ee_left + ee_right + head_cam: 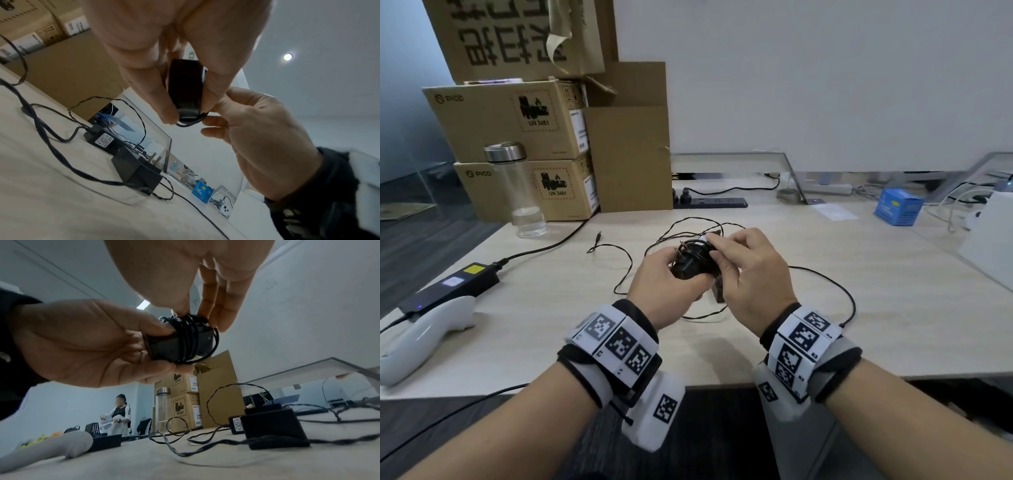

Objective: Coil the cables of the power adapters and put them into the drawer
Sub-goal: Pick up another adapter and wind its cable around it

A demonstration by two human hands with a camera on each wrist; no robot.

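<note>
We hold a small black power adapter (690,265) wound with its thin black cable (190,337) between both hands above the pale wooden desk (859,308).

At far left we see a white handheld controller (424,337), a black power brick with a yellow label (453,286) and a clear glass bottle with a steel cap (517,192) before stacked brown cardboard boxes (517,137). Our left hand (664,284) grips the adapter's body from below; our right hand (751,270) pinches the cable at its top, just beside. Two more black adapters (123,155) lie on the desk under our hands amid loose cable (825,284). Far right stands a small blue box (899,208).
</note>
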